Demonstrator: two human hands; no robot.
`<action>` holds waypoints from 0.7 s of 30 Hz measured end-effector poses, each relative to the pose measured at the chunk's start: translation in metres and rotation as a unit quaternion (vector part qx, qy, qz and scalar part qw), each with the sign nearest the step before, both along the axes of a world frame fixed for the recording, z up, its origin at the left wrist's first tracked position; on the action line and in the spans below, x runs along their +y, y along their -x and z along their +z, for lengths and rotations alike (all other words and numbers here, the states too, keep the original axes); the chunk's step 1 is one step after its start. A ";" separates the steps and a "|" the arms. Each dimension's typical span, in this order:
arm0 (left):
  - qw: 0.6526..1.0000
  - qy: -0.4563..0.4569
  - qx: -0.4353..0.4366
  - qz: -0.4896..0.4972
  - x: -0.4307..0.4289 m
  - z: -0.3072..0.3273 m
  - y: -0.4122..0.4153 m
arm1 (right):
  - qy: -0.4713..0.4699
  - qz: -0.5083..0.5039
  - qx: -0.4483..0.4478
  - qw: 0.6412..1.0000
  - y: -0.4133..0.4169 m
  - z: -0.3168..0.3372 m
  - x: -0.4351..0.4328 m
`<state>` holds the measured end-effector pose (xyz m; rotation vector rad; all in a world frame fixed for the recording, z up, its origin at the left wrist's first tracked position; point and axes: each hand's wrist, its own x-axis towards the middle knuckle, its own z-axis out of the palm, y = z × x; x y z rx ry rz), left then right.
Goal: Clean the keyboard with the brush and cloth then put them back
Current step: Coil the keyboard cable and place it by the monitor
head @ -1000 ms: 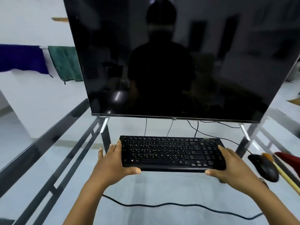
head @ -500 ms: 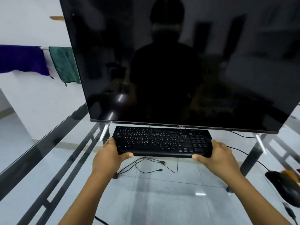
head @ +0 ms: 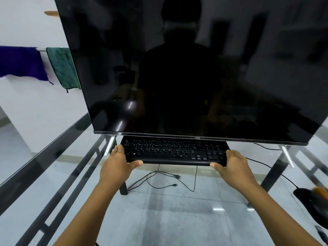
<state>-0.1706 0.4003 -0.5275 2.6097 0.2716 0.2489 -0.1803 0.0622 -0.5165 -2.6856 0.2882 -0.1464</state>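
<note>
— Both hands clamp the keyboard (head: 174, 151) by its ends: the left hand (head: 118, 165) has fingers over the top-left corner and the thumb along the front edge, and the right hand (head: 230, 166) mirrors that grip at the other end.

— And off to the left?

— A purple cloth (head: 21, 63) and a green cloth (head: 62, 67) hang on a wall rail, well apart from the glass table (head: 53, 174).

— What has changed in the last second?

— The keyboard was out in the open middle of the table, near the person. Now it sits far back, its rear rows tucked under the lower edge of the dark monitor (head: 186, 68), between the screen's two feet. The arms reach further forward.

— What does that mean for the job?

— It looks like the keyboard is being returned to its parking spot, which suggests the wiping is over or paused. Neither hand holds a tool.

— Further right?

— A black mouse (head: 312, 201) lies at the table's right edge, with something orange, possibly the brush handle (head: 320, 191), blurred across it. If that is the brush, it is not yet put away.
</note>
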 end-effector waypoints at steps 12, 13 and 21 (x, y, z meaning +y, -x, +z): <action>0.995 -0.095 0.009 -0.026 -0.035 0.013 0.013 | -0.012 0.000 -0.005 1.000 0.022 0.021 -0.006; 0.994 -0.098 0.004 -0.046 -0.048 0.017 0.017 | -0.008 -0.001 -0.006 1.000 0.027 0.025 -0.013; 0.963 -0.100 -0.027 -0.249 -0.174 0.025 0.022 | 0.066 -0.081 0.006 0.995 0.083 0.037 -0.096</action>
